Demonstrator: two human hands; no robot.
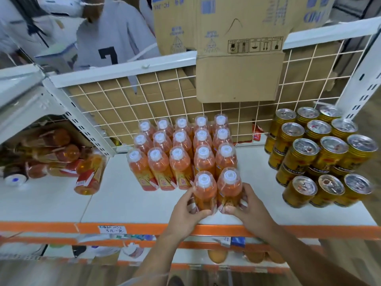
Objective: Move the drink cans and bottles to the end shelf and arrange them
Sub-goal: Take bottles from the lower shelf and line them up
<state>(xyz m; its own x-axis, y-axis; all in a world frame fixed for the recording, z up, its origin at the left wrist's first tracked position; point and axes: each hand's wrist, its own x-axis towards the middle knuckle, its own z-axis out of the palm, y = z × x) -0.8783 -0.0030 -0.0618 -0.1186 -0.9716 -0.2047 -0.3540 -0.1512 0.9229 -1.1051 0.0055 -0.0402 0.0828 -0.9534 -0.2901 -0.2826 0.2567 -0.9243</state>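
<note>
Head view. The white shelf [123, 199], edged by an orange strip [51, 227], carries the task's drinks. Near its centre stands a block of orange bottles [179, 145] with white caps, three rows of five, upright and packed close against the wire grid back [144, 104].

Just in front of the block's two right-hand columns stand two more bottles side by side, touching each other. The left hand [189, 209] curls its fingers and thumb round the lower body of the left front bottle [205, 190]. The right hand [247, 205] grips the right front bottle [229, 186] in the same manner. Both bottles are upright with their bases on or just at the shelf surface; which cannot be told.

To the right, apart from the bottles, stand the gold cans [321, 155], tightly grouped, the rear ones stacked two high. At far left, on the neighbouring bay, several bottles lie on their sides [61, 159], and one tilted bottle [90, 174] leans at the bay's edge.

A cardboard box [239, 58] hangs over the grid from behind. A handwritten price label [111, 229] sits on the strip. A person in a white shirt [111, 38] stands beyond the shelf.
</note>
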